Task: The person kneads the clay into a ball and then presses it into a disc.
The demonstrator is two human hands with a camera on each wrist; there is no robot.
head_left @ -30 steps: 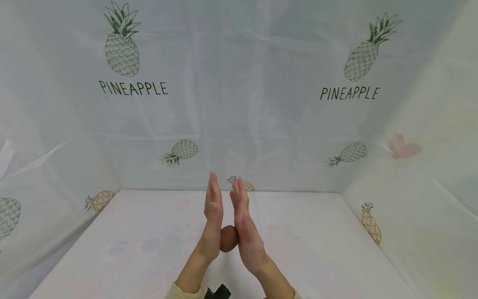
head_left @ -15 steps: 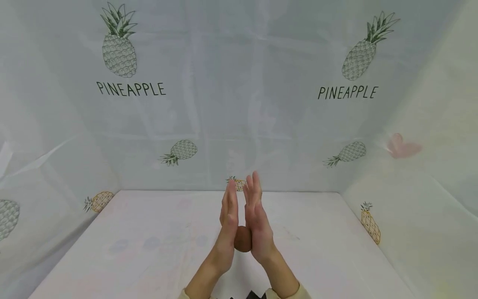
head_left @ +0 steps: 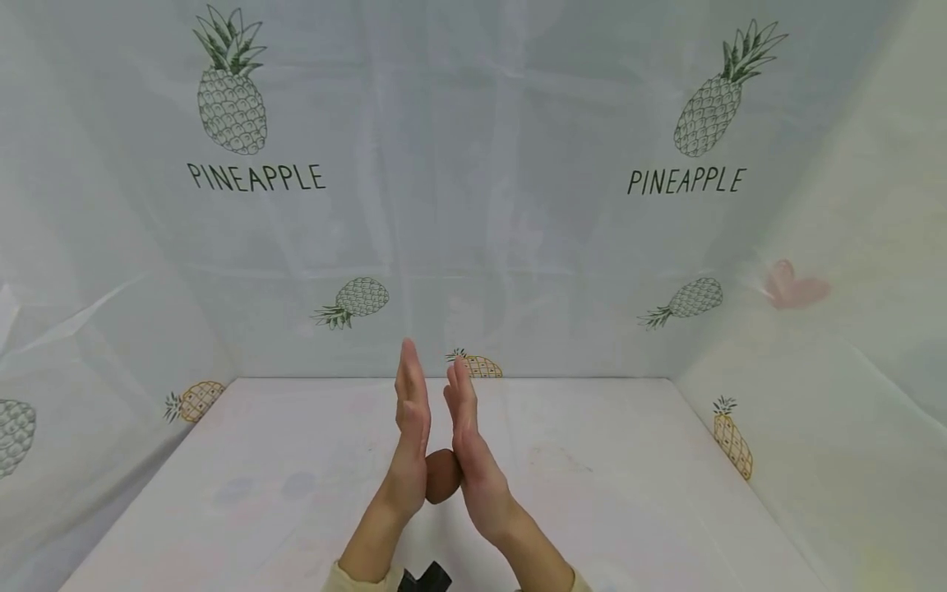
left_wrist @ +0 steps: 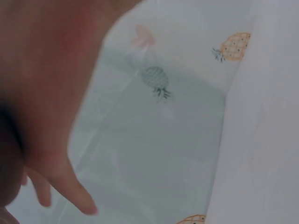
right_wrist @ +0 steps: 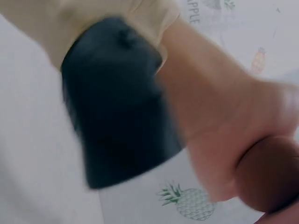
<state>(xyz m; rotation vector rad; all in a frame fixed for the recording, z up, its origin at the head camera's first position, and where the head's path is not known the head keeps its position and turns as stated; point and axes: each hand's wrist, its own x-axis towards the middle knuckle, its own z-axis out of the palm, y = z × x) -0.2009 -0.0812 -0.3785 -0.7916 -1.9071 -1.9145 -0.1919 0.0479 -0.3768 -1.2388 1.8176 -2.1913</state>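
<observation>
A brown ball (head_left: pixel 442 476) with a smooth, matte surface sits between the heels of both palms, above the table. My left hand (head_left: pixel 411 427) presses it from the left, fingers straight and pointing up and away. From the other side my right hand (head_left: pixel 475 452) presses with straight fingers, its tips a little lower in the head view than the left ones. A gap shows between the two sets of fingers. In the right wrist view the ball (right_wrist: pixel 268 175) lies against a palm; in the left wrist view only part of it (left_wrist: pixel 9 163) shows.
A white table (head_left: pixel 629 485) with faint coloured stains lies below the hands. Pale sheeting (head_left: pixel 473 205) printed with pineapples hangs behind and along both sides. A black wrist device (right_wrist: pixel 119 107) sits at a light-coloured sleeve (right_wrist: pixel 88 21).
Both hands and the ball swing right by half a second ago, then back left. The left fingertips, lower than the right ones half a second ago, now stand higher. The ball stays between the palms.
</observation>
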